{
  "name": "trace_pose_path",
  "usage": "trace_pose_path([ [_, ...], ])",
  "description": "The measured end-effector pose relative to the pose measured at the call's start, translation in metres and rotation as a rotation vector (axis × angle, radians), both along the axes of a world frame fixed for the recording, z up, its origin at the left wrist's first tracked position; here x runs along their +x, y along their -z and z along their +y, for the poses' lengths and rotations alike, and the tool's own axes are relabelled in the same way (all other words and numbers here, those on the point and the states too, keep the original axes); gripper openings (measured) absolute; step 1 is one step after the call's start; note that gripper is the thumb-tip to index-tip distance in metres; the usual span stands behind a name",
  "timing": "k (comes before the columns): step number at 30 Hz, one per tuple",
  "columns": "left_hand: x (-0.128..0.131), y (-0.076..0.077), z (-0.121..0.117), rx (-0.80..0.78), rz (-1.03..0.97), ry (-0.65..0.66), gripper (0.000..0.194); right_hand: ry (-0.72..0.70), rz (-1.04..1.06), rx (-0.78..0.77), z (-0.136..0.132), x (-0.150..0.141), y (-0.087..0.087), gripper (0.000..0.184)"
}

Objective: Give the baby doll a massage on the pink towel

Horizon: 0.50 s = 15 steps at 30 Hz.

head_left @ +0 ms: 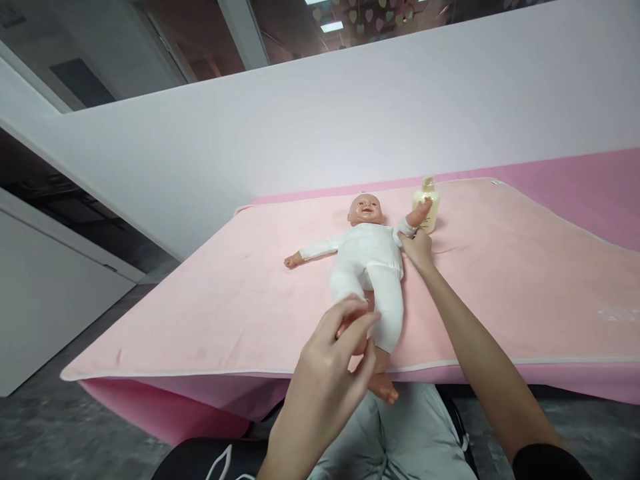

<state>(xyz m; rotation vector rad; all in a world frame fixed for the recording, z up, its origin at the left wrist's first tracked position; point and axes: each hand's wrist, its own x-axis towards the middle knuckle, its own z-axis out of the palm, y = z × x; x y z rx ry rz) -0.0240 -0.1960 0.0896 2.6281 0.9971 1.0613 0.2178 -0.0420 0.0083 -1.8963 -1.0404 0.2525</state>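
Observation:
A baby doll [373,250] in a white cloth body suit lies on its back, its head away from me and its bare feet at the near edge. My right hand [419,249] is closed around the doll's arm on the right, near the sleeve end, and the doll's hand sticks up above it. In front of the doll's lower leg on the left, my left hand [333,363] hovers with curved fingers apart, nothing seen in it. That leg's foot is partly hidden behind my fingers.
A pump bottle [433,208] of pale yellow liquid stands behind the doll's raised hand. Under everything lies a light pink blanket [215,300] over a darker pink cover [590,193]. A white wall [320,133] rises along the back. My lap is at the table's near edge.

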Motion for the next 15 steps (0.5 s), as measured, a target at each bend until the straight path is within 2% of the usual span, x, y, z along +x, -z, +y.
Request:
trace_pose_path([
  [1,0.000,-0.002,-0.001,-0.010,0.013,0.010,0.032,0.013,-0.009,-0.005,0.000,0.000,0.000,0.031],
  [3,0.007,-0.001,0.016,-0.007,-0.017,-0.011,0.030,-0.034,-0.155,-0.018,-0.003,-0.004,0.000,0.026],
  [6,0.024,0.016,0.068,0.023,-0.076,-0.062,0.028,-0.193,-0.485,-0.030,-0.010,-0.014,-0.002,0.034],
  [9,0.035,0.037,0.109,-0.018,-0.065,-0.026,0.025,-0.228,-0.570,-0.031,-0.014,-0.019,-0.003,0.042],
  [10,0.036,0.043,0.114,-0.017,-0.082,-0.014,0.025,-0.211,-0.533,-0.031,-0.014,-0.019,-0.004,0.041],
  [12,0.032,0.049,0.107,0.008,-0.141,-0.006,0.023,-0.179,-0.405,-0.018,-0.011,-0.015,-0.003,0.033],
  [15,0.017,0.051,0.071,0.058,-0.241,-0.011,0.020,-0.097,-0.107,0.055,-0.004,-0.007,0.000,0.022],
])
